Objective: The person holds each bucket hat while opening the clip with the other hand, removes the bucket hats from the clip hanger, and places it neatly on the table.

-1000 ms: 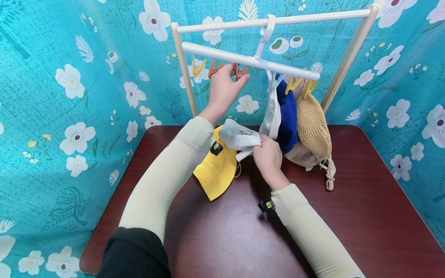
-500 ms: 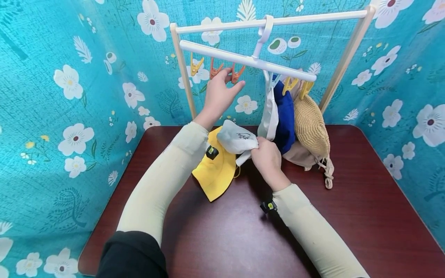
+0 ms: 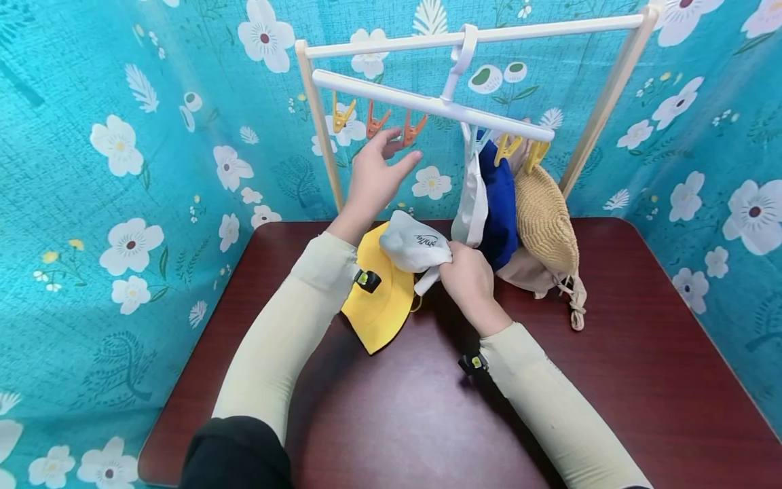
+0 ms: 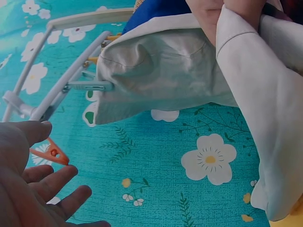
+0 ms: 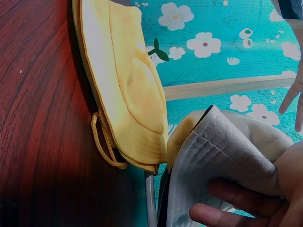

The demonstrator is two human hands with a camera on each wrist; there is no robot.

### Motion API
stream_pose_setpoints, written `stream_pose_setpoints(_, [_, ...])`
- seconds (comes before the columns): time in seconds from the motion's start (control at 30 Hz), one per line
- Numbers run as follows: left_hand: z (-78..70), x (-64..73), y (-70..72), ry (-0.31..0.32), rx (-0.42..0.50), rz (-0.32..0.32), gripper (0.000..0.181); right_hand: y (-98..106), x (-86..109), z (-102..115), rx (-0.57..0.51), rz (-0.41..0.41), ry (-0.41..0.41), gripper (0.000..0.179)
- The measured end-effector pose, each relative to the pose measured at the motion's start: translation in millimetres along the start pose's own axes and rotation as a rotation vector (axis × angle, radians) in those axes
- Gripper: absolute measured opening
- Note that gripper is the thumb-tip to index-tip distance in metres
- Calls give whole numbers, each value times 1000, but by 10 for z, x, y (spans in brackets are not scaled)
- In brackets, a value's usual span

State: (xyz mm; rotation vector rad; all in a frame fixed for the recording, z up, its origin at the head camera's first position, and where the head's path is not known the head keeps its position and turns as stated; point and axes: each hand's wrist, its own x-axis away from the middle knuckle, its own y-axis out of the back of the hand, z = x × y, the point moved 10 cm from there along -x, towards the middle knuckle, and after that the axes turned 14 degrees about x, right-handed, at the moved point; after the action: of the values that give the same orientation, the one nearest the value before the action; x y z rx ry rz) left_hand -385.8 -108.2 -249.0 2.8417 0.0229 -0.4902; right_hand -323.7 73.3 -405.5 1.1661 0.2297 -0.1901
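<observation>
Place: cloth-lined nook | floral cloth [image 3: 140,197] | brown table [image 3: 391,407] | wooden rack [image 3: 391,45]

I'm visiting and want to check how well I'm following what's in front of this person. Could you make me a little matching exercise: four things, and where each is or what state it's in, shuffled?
Things
1. yellow hat
2. woven straw item
3. pale hat with lettering
4. orange clips

Places or states
A. held in the right grip
B. on the white bar, pinching nothing
C. resting on the table
D. below the rightmost yellow clip

Pairs: 1-C, 2-D, 3-A, 4-B
</observation>
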Motion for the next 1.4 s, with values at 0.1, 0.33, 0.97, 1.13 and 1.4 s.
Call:
stream_pose_setpoints(0.1, [-1, 84, 58, -9, -23, -20, 63, -1, 5, -1, -1, -1, 2, 12])
stream_pose_setpoints(0.33, [104, 330, 170, -19, -12, -25, 54, -5, 23, -4, -1, 9, -6, 11])
stream_pose_setpoints(0.97, [383, 863, 340, -46, 39, -25, 38, -51, 31, 123, 92, 62, 94, 9])
stream_pose_setpoints(1.13, [426, 1003, 343, -58, 54, -20, 36, -61, 23, 149, 124, 75, 109, 12])
stream_pose_setpoints(1.4, [532, 1201, 390, -41, 104, -31, 39, -91, 43, 292, 222, 129, 191, 4])
